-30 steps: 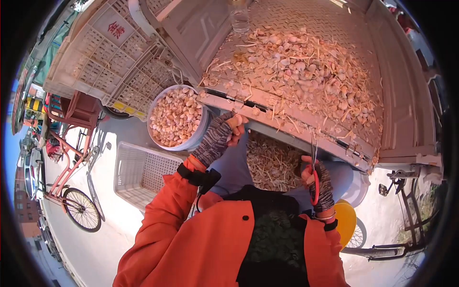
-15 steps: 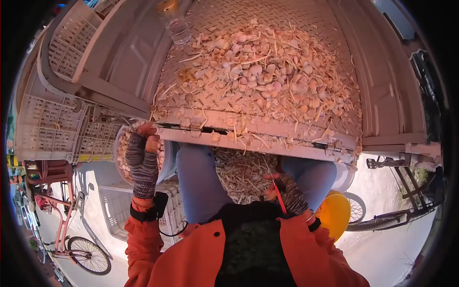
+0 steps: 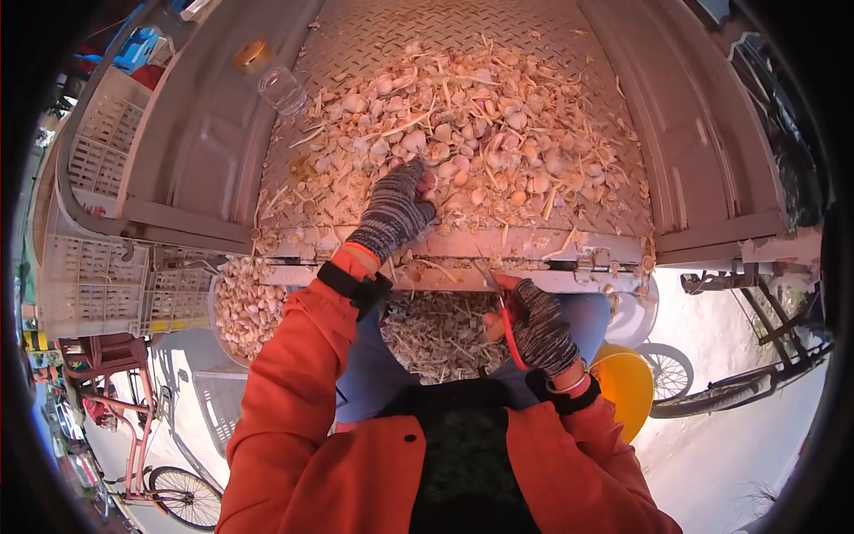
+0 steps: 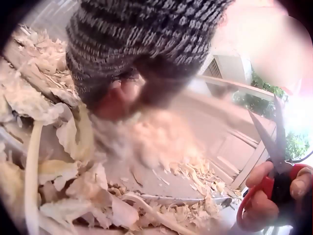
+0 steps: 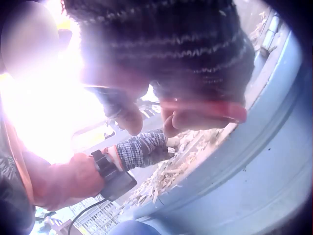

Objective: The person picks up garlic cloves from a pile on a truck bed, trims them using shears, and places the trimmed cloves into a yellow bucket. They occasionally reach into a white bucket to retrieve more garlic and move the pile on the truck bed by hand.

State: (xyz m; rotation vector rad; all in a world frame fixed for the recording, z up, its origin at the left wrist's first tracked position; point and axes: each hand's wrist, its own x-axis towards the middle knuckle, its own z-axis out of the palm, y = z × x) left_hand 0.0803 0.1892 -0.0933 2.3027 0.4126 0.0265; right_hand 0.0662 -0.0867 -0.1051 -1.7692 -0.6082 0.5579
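Note:
A heap of garlic bulbs (image 3: 525, 160), mixed with dry stems and skins, lies on the ribbed metal truck bed. My left hand (image 3: 396, 212), in a striped fingerless glove, reaches over the bed's edge to the near side of the heap. Its fingertips are down among the bulbs, blurred and partly hidden in the left wrist view, and I cannot tell whether they hold one. By the bed's front edge, my right hand (image 3: 538, 329), gloved alike, grips red-handled scissors (image 3: 507, 322). Their blades (image 4: 274, 134) stand apart, pointing up, in the left wrist view.
A bucket of garlic bulbs (image 3: 245, 307) stands left of the bed's edge, near white plastic crates (image 3: 93, 276). Cut stems (image 3: 440, 334) lie between the knees. A lidded jar (image 3: 280, 89) is on the bed's left. Right of me is a yellow container (image 3: 625, 387).
My left hand has gone from the bed's edge to over the bucket, then right and forward to the garlic heap. The right hand, still gripping the scissors, has come up toward the bed's edge.

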